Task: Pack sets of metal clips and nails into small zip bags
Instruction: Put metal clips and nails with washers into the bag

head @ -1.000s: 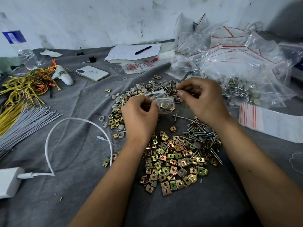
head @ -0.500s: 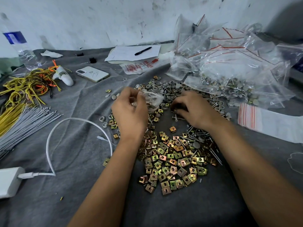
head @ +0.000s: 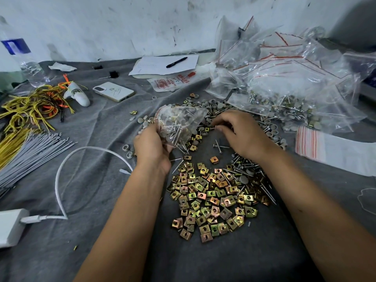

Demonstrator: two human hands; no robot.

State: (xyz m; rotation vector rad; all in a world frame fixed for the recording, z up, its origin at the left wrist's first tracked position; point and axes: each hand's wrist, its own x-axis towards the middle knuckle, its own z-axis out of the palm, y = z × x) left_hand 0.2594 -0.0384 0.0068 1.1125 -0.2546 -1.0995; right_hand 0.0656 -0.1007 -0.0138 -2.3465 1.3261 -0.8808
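My left hand (head: 151, 147) grips a small clear zip bag (head: 179, 121) from below; nails and grey caps show through it. To its right, my right hand (head: 242, 135) lies low over the scattered grey caps (head: 205, 106), fingers curled, and its fingertips pinch what looks like a short nail. Two loose nails (head: 219, 146) lie under that hand. A big heap of brass-coloured square metal clips (head: 209, 198) lies on the grey cloth between my forearms, with a pile of nails (head: 248, 169) at its right edge.
Filled zip bags (head: 295, 88) are heaped at the back right, and a flat stack of unfilled ones (head: 325, 151) lies at the right. On the left lie a phone (head: 114, 91), yellow wires (head: 24, 110), grey ties (head: 30, 151), a white cable (head: 61, 180) and a charger (head: 10, 226).
My right hand let go of the bag's top and dropped to the caps on the cloth. The left hand kept the bag, shifted left and tipped it up.
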